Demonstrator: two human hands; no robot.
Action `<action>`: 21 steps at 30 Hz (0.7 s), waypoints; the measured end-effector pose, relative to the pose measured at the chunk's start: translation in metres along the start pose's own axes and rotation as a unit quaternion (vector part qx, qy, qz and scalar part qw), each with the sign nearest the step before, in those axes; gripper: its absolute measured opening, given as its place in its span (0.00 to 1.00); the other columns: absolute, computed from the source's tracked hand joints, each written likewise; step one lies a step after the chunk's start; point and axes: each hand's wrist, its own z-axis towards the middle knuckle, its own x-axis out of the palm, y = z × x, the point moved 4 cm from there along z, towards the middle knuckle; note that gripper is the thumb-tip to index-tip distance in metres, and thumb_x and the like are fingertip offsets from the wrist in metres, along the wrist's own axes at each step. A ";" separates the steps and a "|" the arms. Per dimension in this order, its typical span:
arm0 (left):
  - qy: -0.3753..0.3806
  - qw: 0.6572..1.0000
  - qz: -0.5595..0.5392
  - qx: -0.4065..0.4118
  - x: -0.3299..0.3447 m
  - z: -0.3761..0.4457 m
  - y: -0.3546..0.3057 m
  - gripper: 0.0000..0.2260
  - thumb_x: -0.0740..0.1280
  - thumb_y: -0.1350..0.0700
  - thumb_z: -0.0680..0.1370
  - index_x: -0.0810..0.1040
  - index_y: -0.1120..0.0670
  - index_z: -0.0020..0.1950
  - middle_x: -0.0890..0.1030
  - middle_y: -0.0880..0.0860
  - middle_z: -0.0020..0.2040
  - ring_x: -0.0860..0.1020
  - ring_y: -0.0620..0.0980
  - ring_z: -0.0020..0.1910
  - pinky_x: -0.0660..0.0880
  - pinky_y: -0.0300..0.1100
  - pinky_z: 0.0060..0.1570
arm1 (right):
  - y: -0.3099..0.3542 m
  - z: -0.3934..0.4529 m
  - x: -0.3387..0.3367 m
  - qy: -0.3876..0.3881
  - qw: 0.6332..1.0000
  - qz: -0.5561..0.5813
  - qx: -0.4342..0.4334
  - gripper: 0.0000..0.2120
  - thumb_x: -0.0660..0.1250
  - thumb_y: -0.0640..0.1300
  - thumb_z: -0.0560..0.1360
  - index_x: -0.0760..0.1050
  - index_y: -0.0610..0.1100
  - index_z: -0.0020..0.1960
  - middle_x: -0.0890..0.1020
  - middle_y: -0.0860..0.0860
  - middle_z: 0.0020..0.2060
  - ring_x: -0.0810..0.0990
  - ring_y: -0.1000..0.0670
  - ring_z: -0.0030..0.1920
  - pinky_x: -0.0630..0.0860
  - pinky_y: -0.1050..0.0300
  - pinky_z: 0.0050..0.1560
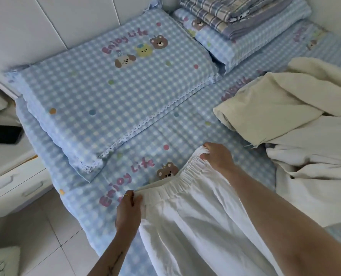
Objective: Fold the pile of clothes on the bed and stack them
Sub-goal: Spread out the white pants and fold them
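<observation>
Blue checked bedding is covering the bed (185,124), and white trousers (195,216) are being spread out just below the pillow (109,84). Their elastic waistband is being pinched at both ends by the left hand (128,211) and right hand (217,156), each grip clamped on cloth. Flattening seems underway; next, one leg probably needs laying over the other, while the unfolded pile (297,136) is waiting right of the pillow.

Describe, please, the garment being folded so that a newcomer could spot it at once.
On the blue checked bed, near its front edge, lie white trousers. The left hand and right hand pinch the ends of their gathered elastic waistband, which the cream pile to the right lacks.
</observation>
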 end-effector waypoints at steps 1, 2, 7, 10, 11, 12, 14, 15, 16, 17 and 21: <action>0.000 1.000 0.015 -0.004 0.004 0.005 0.001 0.06 0.60 0.58 0.78 0.71 0.58 0.43 0.78 0.55 0.39 0.76 0.58 0.41 0.74 0.51 0.42 | -0.001 -0.003 0.004 -0.029 0.999 -0.026 0.000 0.18 0.68 0.48 0.75 0.73 0.45 0.62 0.80 0.47 0.57 0.77 0.45 0.57 0.71 0.53 0.55; -0.008 1.000 0.027 -0.007 0.007 0.009 0.002 0.05 0.60 0.58 0.78 0.71 0.57 0.43 0.78 0.55 0.39 0.76 0.58 0.41 0.74 0.50 0.42 | -0.005 -0.010 0.008 -0.068 0.996 -0.063 -0.003 0.18 0.67 0.50 0.75 0.71 0.46 0.62 0.80 0.48 0.56 0.77 0.45 0.56 0.70 0.51 0.55; -0.101 0.972 0.186 0.107 0.019 -0.012 -0.014 0.20 0.69 0.65 0.72 0.72 0.62 0.64 0.75 0.64 0.60 0.73 0.64 0.57 0.71 0.58 0.55 | -0.078 -0.117 0.021 -0.133 0.985 -0.065 0.088 0.34 0.69 0.56 0.72 0.62 0.44 0.72 0.75 0.46 0.62 0.74 0.44 0.60 0.70 0.49 0.57; -0.056 0.889 0.274 0.363 0.064 -0.041 -0.058 0.25 0.77 0.67 0.64 0.77 0.64 0.60 0.76 0.65 0.61 0.76 0.66 0.58 0.75 0.58 0.53 | -0.128 -0.177 0.031 -0.106 0.977 -0.050 0.175 0.36 0.67 0.58 0.73 0.60 0.42 0.74 0.74 0.46 0.65 0.74 0.45 0.63 0.71 0.51 0.59; -0.019 0.855 0.276 0.438 0.088 -0.054 -0.078 0.25 0.78 0.67 0.62 0.79 0.64 0.58 0.77 0.65 0.60 0.78 0.65 0.56 0.77 0.57 0.52 | -0.143 -0.197 0.035 -0.102 0.974 -0.050 0.196 0.35 0.68 0.57 0.73 0.62 0.42 0.73 0.76 0.46 0.64 0.75 0.45 0.61 0.71 0.51 0.59; 0.019 0.825 0.279 0.491 0.113 -0.065 -0.097 0.26 0.79 0.68 0.60 0.80 0.63 0.57 0.79 0.64 0.59 0.79 0.64 0.56 0.78 0.55 0.51 | -0.156 -0.216 0.038 -0.093 0.971 -0.051 0.215 0.34 0.69 0.57 0.72 0.64 0.42 0.72 0.77 0.46 0.62 0.76 0.45 0.60 0.72 0.51 0.58; 0.063 0.772 0.295 0.560 0.157 -0.081 -0.136 0.29 0.78 0.70 0.59 0.79 0.62 0.60 0.78 0.62 0.61 0.78 0.61 0.59 0.77 0.52 0.54 | -0.179 -0.251 0.045 -0.045 0.963 -0.062 0.259 0.32 0.67 0.57 0.73 0.65 0.45 0.72 0.76 0.50 0.64 0.75 0.48 0.62 0.69 0.53 0.61; 0.078 0.744 0.313 0.585 0.179 -0.086 -0.152 0.32 0.77 0.71 0.60 0.77 0.61 0.63 0.76 0.62 0.63 0.76 0.61 0.62 0.75 0.52 0.57 | -0.192 -0.269 0.049 -0.011 0.958 -0.066 0.280 0.30 0.64 0.58 0.74 0.64 0.48 0.72 0.74 0.52 0.65 0.73 0.50 0.64 0.67 0.56 0.63; 0.099 0.706 0.343 0.611 0.201 -0.091 -0.168 0.33 0.74 0.72 0.62 0.74 0.59 0.66 0.74 0.61 0.67 0.72 0.60 0.66 0.71 0.52 0.62 | -0.205 -0.285 0.051 0.008 0.953 -0.069 0.296 0.27 0.62 0.57 0.75 0.64 0.50 0.71 0.74 0.54 0.64 0.72 0.52 0.65 0.65 0.57 0.63; 0.129 0.660 0.384 0.633 0.222 -0.095 -0.179 0.33 0.72 0.71 0.65 0.72 0.57 0.69 0.71 0.59 0.69 0.69 0.60 0.69 0.66 0.53 0.67 | -0.216 -0.299 0.052 0.017 0.950 -0.067 0.304 0.23 0.61 0.54 0.75 0.66 0.52 0.70 0.75 0.55 0.63 0.72 0.53 0.64 0.65 0.58 0.63; 0.136 0.577 0.460 0.661 0.259 -0.087 -0.216 0.17 0.77 0.65 0.60 0.83 0.55 0.47 0.83 0.52 0.40 0.82 0.53 0.42 0.75 0.50 0.57 | -0.260 -0.315 0.021 -0.058 0.942 -0.065 0.324 0.16 0.75 0.31 0.60 0.80 0.43 0.45 0.82 0.48 0.31 0.82 0.49 0.32 0.76 0.55 0.35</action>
